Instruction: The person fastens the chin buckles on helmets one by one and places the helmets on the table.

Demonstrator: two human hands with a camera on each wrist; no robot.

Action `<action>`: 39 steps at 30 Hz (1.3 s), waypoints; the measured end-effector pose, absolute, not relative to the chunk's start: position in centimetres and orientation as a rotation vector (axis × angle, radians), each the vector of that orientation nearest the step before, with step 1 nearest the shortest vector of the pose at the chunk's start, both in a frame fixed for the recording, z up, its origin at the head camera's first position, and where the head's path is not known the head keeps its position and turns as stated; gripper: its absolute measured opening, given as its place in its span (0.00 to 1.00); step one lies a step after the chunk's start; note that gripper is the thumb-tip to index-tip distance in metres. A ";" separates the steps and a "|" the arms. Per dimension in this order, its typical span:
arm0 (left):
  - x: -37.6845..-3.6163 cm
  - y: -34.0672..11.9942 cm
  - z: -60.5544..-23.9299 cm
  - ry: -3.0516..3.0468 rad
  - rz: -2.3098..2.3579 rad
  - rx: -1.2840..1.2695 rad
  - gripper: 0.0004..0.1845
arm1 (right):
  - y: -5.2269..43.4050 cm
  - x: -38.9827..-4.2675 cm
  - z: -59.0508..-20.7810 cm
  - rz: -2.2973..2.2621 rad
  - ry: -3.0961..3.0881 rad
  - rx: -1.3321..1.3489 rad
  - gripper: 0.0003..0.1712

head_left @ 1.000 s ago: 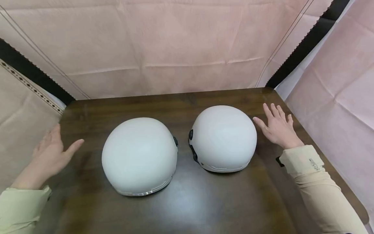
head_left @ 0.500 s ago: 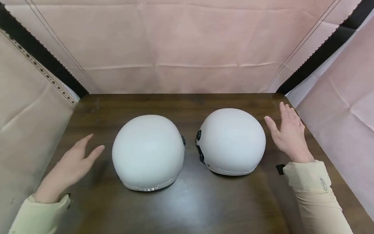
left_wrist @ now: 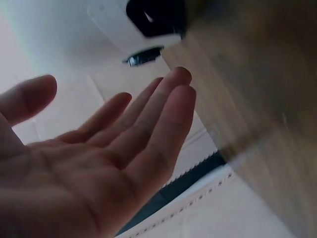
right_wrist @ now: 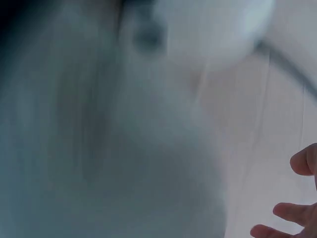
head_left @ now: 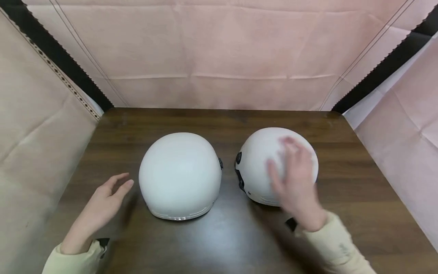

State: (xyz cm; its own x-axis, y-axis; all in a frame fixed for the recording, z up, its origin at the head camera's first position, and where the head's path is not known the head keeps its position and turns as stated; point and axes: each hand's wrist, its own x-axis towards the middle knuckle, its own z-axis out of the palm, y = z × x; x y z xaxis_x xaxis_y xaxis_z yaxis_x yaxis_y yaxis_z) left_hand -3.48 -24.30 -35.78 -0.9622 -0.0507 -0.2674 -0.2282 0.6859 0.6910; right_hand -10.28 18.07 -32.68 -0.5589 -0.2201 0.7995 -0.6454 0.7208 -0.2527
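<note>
A dark brown wooden table (head_left: 219, 236) carries two smooth white rounded helmets side by side at its middle. The left helmet (head_left: 180, 175) sits nearer the left edge, the right helmet (head_left: 263, 160) nearer the right. The right hand (head_left: 295, 186), blurred, fingers spread and released, is over the right helmet. The left hand (head_left: 102, 205) hovers just beside the left helmet, fingers straight, grasping nothing.

The head camera looks steeply down from near the bench (head_left: 219, 236) at both helmets. Each wrist camera sits very close, facing past its fingers; all share the left helmet (head_left: 180, 175).
</note>
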 end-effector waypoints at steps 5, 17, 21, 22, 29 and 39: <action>-3.8 -23.9 -35.3 2.647 1.193 -0.284 0.42 | 12.8 -8.0 -35.1 0.886 -2.390 0.836 0.35; -5.4 -21.5 -35.0 2.733 1.364 -0.190 0.40 | 10.2 -8.3 -36.6 1.882 -2.850 0.355 0.46; -5.0 -22.2 -35.2 2.776 1.371 -0.207 0.39 | 8.3 -9.2 -36.7 2.006 -2.904 0.327 0.49; -4.8 -22.3 -35.3 2.784 1.366 -0.221 0.38 | 7.8 -9.4 -36.9 2.027 -2.915 0.334 0.50; -4.3 -22.5 -35.9 2.807 1.367 -0.247 0.36 | 6.1 -10.3 -38.0 1.971 -3.034 0.366 0.53; -4.9 -21.3 -36.2 2.808 1.435 -0.199 0.35 | 7.1 -10.4 -38.1 2.169 -3.000 0.243 0.58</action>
